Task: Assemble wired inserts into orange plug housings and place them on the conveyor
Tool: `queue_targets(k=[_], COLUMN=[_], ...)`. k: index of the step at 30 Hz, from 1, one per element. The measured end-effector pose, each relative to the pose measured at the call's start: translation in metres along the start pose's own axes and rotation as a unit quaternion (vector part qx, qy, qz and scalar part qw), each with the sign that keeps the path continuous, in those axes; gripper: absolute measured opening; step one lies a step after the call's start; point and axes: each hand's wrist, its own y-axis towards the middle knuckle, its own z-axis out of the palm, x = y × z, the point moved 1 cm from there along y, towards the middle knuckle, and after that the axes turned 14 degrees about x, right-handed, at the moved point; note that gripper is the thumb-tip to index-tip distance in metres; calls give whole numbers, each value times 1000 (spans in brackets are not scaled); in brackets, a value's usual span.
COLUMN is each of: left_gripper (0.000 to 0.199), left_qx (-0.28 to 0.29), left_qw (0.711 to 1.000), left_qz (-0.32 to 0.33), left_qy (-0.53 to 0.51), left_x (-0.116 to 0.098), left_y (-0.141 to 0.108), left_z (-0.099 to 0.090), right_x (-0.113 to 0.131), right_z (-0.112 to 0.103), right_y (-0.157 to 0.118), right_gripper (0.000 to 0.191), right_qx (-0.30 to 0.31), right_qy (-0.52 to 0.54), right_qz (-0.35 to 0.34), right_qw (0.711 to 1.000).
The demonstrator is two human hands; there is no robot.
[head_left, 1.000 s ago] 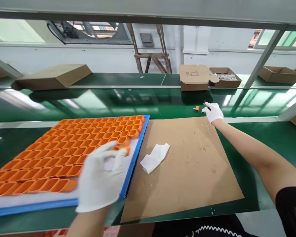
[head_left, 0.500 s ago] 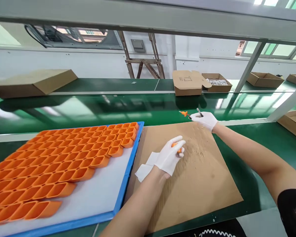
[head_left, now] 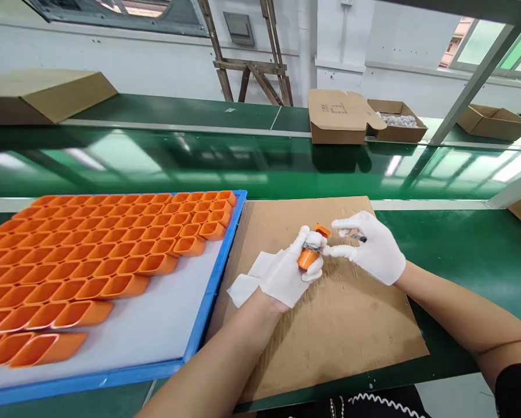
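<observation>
My left hand (head_left: pixel 286 270), in a white glove, is closed around a small orange part (head_left: pixel 307 258) with a white and grey piece (head_left: pixel 314 241) at its top. A smaller orange piece (head_left: pixel 322 230) shows just beyond it; whether the two are joined I cannot tell. My gloved right hand (head_left: pixel 371 247) has come up against the part, thumb and fingertips close to its right side. Between those fingers sits a thin dark-ended tool (head_left: pixel 358 237), mostly hidden. Under my left wrist lies a white cloth or paper (head_left: pixel 247 284), on a brown cardboard sheet (head_left: pixel 351 325).
At left, a blue-edged tray (head_left: pixel 219 284) carries rows of orange open-topped cups (head_left: pixel 112 267). Behind runs a shiny green belt (head_left: pixel 191 168). Cardboard boxes (head_left: pixel 336 119) stand on the far ledge, one with whitish pieces (head_left: pixel 400 121). A slanted metal post (head_left: pixel 473 87) rises at right.
My right hand has come back from the belt edge to the part in my left hand. The left hand has turned, showing more of the part. My view has tilted down.
</observation>
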Motion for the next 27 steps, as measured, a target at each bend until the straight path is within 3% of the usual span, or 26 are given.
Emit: queue_targets(k=[3, 7, 11, 15, 21, 27], left_gripper=[43, 50, 65, 82, 65, 60], left_qx=[47, 65, 38, 7, -59, -79], left_qw=[998, 994, 974, 958, 955, 954], left_qz=[-25, -80, -118, -108, -41, -42], left_qy=[-36, 25, 190, 267, 286, 285], left_x=[2, 8, 7, 3, 1, 1], left_y=[0, -2, -6, -9, -4, -4], left_z=[0, -1, -3, -5, 5, 12], right_x=[2, 5, 3, 1, 7, 10], right_z=[-5, 2, 7, 6, 13, 18], right_y=[-3, -7, -8, -8, -9, -12], right_gripper=[49, 49, 27, 24, 7, 12], right_qx=[70, 159, 120, 46, 14, 34], right_qy=[57, 139, 172, 114, -66, -96], right_qz=[7, 30, 38, 25, -41, -99], right_qw=[996, 977, 977, 992, 997, 990])
